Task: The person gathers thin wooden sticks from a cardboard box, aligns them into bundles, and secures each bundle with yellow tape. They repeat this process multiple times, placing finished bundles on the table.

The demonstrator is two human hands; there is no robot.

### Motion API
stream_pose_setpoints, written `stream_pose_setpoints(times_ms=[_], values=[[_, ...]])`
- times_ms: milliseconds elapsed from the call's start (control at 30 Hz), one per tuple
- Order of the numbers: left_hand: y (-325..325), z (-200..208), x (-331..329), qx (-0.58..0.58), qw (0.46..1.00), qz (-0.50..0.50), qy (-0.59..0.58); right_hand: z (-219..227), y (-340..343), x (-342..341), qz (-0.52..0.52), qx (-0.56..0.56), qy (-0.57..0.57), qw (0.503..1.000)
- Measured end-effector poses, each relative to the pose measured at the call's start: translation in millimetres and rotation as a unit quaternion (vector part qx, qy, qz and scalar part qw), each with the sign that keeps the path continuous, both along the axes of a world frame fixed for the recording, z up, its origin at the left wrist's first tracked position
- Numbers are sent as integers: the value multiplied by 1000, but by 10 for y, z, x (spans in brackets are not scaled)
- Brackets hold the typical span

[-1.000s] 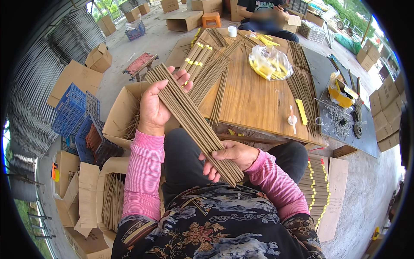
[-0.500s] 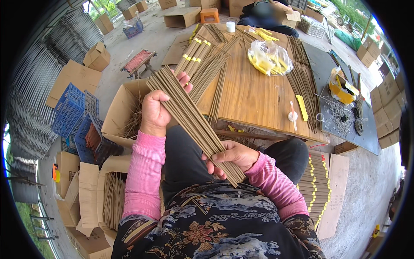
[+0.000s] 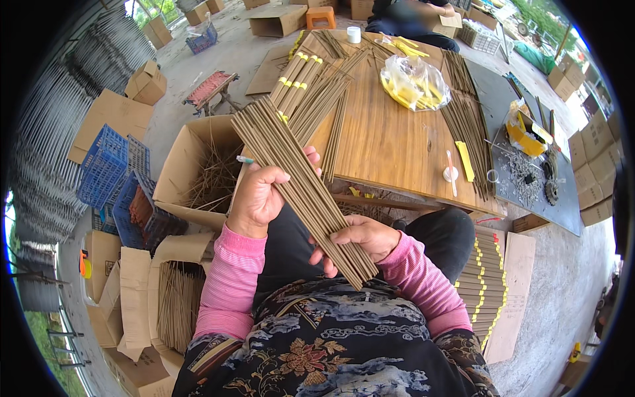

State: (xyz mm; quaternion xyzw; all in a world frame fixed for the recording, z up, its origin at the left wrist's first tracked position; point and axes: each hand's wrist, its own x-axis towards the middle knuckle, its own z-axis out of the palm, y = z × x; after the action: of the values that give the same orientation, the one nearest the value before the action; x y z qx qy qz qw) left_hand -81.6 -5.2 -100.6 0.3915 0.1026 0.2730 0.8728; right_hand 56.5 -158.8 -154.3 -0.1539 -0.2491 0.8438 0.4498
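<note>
A fanned-out bundle of thin brown incense sticks (image 3: 301, 192) lies slantwise across my lap, its far end up and to the left. My left hand (image 3: 256, 198) grips it around the middle, thumb on top and fingertips showing past the far side. Near the lower end, my right hand (image 3: 365, 239) pinches the same bundle, thumb above and fingers beneath. Just beyond, on the wooden table (image 3: 397, 155), lie more loose incense sticks (image 3: 336, 135) and several bundles bound with yellow bands (image 3: 294, 83).
Stick-filled cartons (image 3: 177, 304) stand to my left, near blue crates (image 3: 106, 162). A plastic bag of yellow strips (image 3: 413, 86) and a white jar (image 3: 354, 34) rest on the table. Banded bundles (image 3: 483, 284) lie low on my right. A person (image 3: 410, 20) sits across the table.
My left hand has slid down the bundle toward my right hand. The upper end of the sticks has shifted slightly right, while my right hand keeps its place.
</note>
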Motion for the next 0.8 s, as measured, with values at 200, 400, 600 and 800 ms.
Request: stream_pose_setpoints(times_ms=[200,400,600,800], values=[[-43,39,0,5,1000,22,6,15,-22,-5,0,-22,5,1000],[-67,39,7,-48,998,19,-25,13,-26,-3,4,-22,9,1000],[-58,-12,-13,29,998,44,37,27,-30,-13,4,-25,-6,1000],[-87,49,-1,21,999,42,9,48,-32,-19,1,-29,-5,1000]])
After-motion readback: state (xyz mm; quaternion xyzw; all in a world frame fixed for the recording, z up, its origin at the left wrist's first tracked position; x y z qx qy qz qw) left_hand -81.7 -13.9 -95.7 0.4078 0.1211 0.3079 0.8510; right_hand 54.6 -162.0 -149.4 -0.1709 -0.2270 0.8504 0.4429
